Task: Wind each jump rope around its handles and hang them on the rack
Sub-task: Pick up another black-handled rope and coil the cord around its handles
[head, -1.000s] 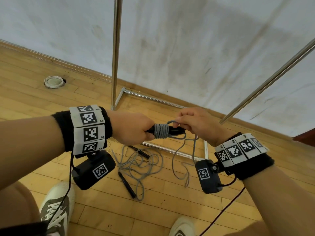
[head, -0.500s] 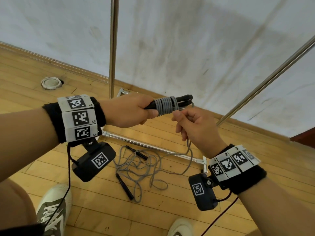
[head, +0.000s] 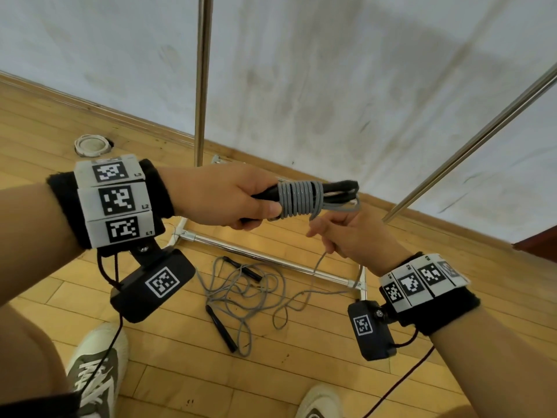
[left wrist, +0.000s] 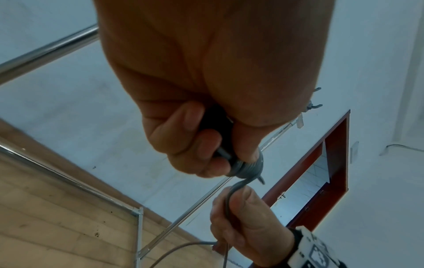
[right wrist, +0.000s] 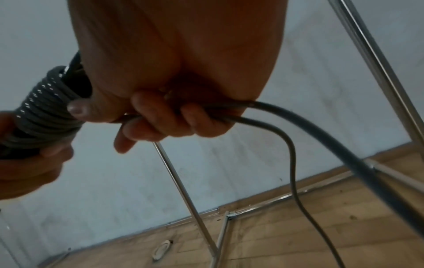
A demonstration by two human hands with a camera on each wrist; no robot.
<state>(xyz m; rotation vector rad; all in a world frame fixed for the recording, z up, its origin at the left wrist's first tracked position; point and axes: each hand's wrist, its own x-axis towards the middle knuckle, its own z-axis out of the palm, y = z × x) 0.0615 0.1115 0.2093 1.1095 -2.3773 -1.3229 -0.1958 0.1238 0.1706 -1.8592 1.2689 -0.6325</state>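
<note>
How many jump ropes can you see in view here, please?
2: one jump rope is partly wound around its handles, gripped by the left hand; the other lies tangled on the floor. More may be hidden.

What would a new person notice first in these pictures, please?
First, the left hand at the centre of the head view, gripping two black handles bound by a tight coil of grey rope. Just below and right of it, the right hand grips the rope's loose part. On the wooden floor beneath lies a second jump rope, tangled, by the metal rack.
</note>
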